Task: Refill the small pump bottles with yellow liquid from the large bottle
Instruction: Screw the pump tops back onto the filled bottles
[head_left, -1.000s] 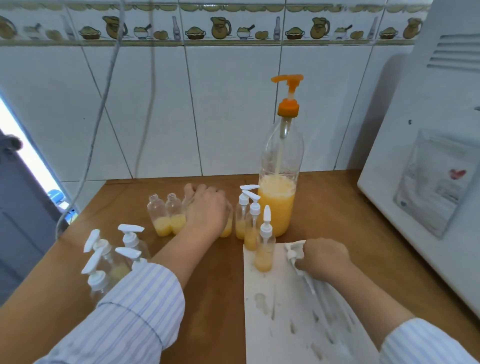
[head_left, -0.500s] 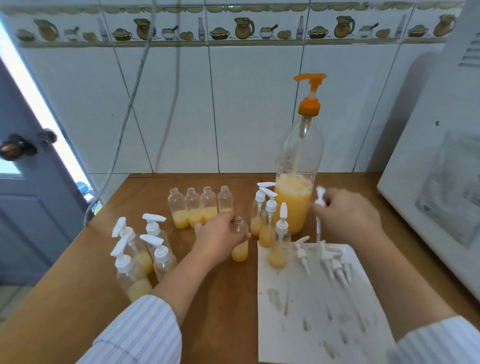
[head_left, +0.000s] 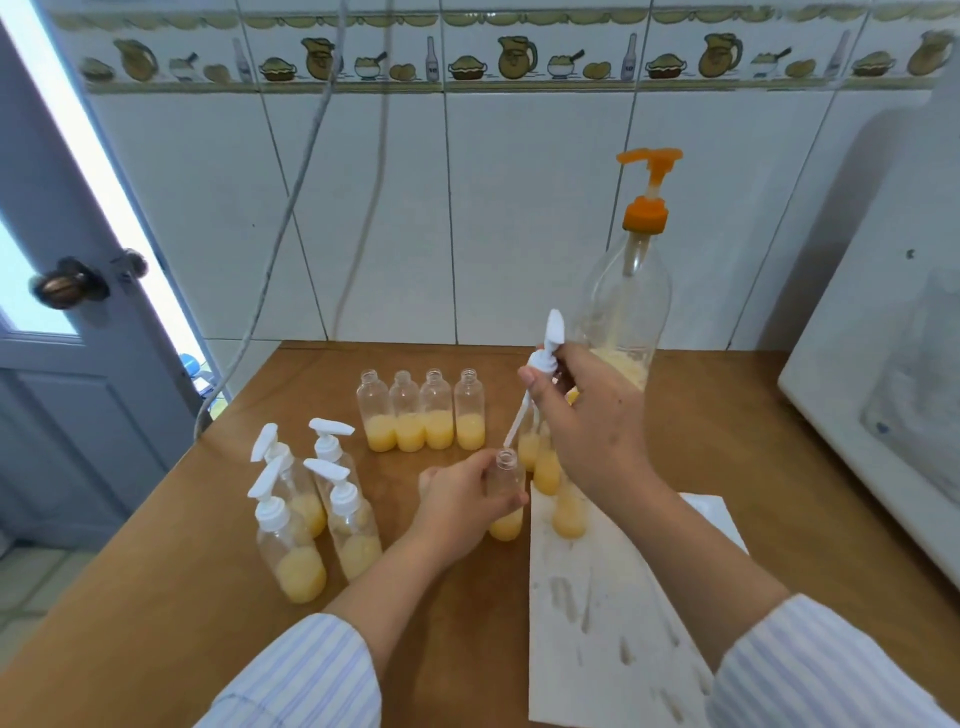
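The left hand (head_left: 460, 501) has its grip wrapped around a small open bottle (head_left: 505, 499) standing on the bench (head_left: 156, 597), its neck bare and a little yellow liquid in its base. The right hand (head_left: 592, 415) pinches a white pump top (head_left: 545, 348) by its collar, just above that bottle; the pump's thin dip tube (head_left: 517, 422) slants down so its tip sits right at the bottle's mouth, though whether it has entered cannot be told.

Just right of the held bottle lies a stained white paper sheet (head_left: 613, 623), with one more partly filled small bottle (head_left: 569, 512) standing on its far edge, half hidden by the right wrist. Behind the held bottle, four uncapped small bottles (head_left: 423, 415) stand in a touching row, each with yellow liquid at the bottom. To its left, four capped pump bottles (head_left: 306, 519) are clustered together. Behind the right hand rises the large bottle (head_left: 626, 306) with an orange pump (head_left: 647, 197), its yellow liquid low.
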